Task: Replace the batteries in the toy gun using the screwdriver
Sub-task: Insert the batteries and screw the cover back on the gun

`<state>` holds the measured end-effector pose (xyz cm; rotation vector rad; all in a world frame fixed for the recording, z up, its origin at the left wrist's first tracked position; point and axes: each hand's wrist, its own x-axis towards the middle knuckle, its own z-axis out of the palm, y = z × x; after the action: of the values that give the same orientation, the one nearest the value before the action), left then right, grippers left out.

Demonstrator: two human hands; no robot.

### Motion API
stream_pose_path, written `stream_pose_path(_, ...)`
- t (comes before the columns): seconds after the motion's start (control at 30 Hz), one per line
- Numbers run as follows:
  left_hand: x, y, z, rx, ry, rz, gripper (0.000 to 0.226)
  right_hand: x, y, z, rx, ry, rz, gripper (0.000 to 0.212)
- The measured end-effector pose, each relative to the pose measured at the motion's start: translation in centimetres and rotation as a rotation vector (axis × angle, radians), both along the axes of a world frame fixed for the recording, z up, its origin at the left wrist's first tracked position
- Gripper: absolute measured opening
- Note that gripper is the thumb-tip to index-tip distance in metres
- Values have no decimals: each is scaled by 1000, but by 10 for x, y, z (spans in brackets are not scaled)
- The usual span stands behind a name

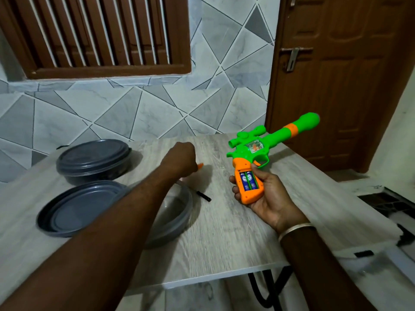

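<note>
Wood-grain counter [235, 232] is spread beneath both hands. The toy gun [253, 151] is gripped at its handle by the right hand [269, 198], batteries [248, 181] exposed upward; that tilt should be kept so they can be levered out. The left hand [179, 159], stretched forward of it, is curled round an orange piece [200, 165].

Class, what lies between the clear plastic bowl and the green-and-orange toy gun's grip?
Head view: a short black stick, possibly the screwdriver, lies on the wood-grain table between the clear plastic bowl and the green-and-orange toy gun.
</note>
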<state>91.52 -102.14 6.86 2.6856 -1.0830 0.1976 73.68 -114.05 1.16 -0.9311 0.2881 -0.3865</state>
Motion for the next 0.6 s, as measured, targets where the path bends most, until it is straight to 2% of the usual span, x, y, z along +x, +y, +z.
stream_pose_path(0.1,-17,14,19,-434,128,8,17,1,5,1,-8,-9,-16,43)
stream_pose_path(0.17,-50,20,31,-828,403,-64,5,-4,5,3,-5,-40,-46,43)
stream_pose_path(0.23,-82,23,30,-1065,675,-169,18,-8,6,4,6,-67,-72,44)
stream_pose_path(0.33,-114,23,11,-1195,939,-236,25,-13,8,6,9,-92,-130,42)
stream_pose_path(0.43,-128,18,-12,-1244,1103,-180,21,-19,10,11,4,-116,-175,38)
stream_pose_path(0.5,-132,13,-24,-1263,1164,-138,16,-22,9,12,0,-118,-192,40)
stream_pose_path(0.6,-137,5,-35,-1244,1143,-87,11,-26,5,6,-13,-116,-214,44)
